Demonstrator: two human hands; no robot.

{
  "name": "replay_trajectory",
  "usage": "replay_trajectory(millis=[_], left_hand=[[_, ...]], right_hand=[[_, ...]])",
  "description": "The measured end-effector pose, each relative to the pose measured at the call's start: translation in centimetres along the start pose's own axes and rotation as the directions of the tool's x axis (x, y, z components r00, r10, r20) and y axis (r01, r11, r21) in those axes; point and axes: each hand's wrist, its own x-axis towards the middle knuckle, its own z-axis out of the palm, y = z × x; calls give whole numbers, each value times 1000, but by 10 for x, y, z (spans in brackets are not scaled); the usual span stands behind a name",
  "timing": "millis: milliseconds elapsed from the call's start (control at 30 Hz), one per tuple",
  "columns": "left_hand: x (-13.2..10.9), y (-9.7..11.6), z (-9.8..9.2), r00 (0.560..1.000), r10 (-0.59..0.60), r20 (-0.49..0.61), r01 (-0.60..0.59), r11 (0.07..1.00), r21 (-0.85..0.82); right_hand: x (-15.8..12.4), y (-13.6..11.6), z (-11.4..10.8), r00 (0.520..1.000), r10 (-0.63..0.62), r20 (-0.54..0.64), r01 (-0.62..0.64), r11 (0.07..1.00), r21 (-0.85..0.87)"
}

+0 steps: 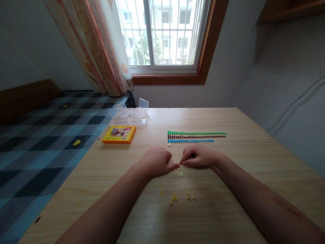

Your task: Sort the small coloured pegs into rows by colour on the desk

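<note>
My left hand [158, 162] is closed above the middle of the table, fingers curled under and thumb pointing right. My right hand [199, 156] is closed too, its fingertips pinched together close to the left thumb tip. Anything between the fingers is too small or hidden to name. Just below the fingertips lies a small heap of pale yellow pieces [181, 171]. Beyond the hands, small bricks lie in long rows: green bricks [189, 133], dark brown bricks [189, 137] and blue bricks [189, 141]. Two cream pieces [169, 144] sit at the left, below the blue row.
Scattered yellow bricks [174, 197] lie on the wooden table [142, 217] between my forearms. An orange and yellow box [119, 134] rests at the left, in front of clear plastic packaging [130, 115]. A checkered bed [45, 145] adjoins the table's left side.
</note>
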Motion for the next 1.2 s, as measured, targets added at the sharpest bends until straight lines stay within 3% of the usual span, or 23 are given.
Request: replay_trajectory(millis=[400,1200], left_hand=[[2,8,-1,997,-73,16,72,997,2],[-6,11,-8,995,-76,64,78,997,-31]], right_hand=[[-2,16,-3,989,143,-21,-135,969,207],[-4,8,1,978,210,-16,-200,950,239]])
